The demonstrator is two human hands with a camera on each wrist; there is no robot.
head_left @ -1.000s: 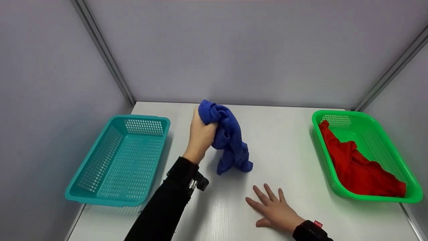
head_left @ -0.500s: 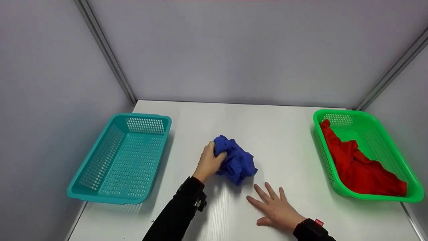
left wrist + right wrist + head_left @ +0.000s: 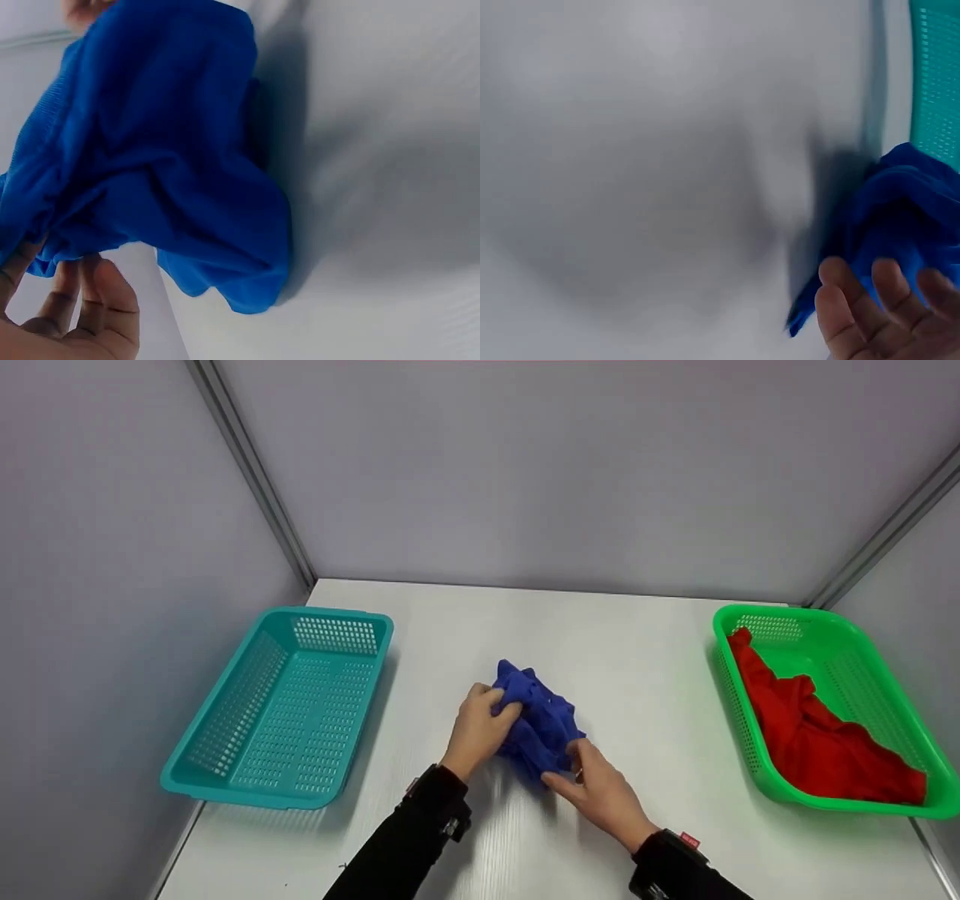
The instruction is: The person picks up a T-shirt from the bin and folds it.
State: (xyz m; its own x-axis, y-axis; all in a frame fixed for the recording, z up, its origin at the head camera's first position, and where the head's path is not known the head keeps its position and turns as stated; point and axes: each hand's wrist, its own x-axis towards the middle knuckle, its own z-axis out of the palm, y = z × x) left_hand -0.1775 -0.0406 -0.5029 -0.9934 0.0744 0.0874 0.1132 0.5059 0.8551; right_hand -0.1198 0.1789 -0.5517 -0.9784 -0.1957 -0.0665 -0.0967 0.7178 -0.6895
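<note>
A crumpled blue cloth (image 3: pixel 541 727) is bunched above the middle of the white table. Along one edge of it the left wrist view shows a ribbed band. My left hand (image 3: pixel 480 726) pinches its left side between thumb and fingers; the fold in that grip shows at the lower left of the left wrist view. At the cloth's lower right edge is my right hand (image 3: pixel 600 791), thumb and fingers apart. From the right wrist, its loosely bent fingers (image 3: pixel 891 289) appear in front of the fabric without a visible grip; whether they touch it I cannot tell.
To the left stands a teal perforated basket (image 3: pixel 180 750) with nothing in it. A bright green basket (image 3: pixel 862 637) at the right holds a red cloth (image 3: pixel 817 742). Grey panels (image 3: pixel 540 472) enclose the table (image 3: pixel 645 652) at the back and both sides.
My left hand has lowered the hanging blue cloth toward the table and nearer to me. My right hand, earlier spread flat on the table, has moved up and left to the cloth's edge.
</note>
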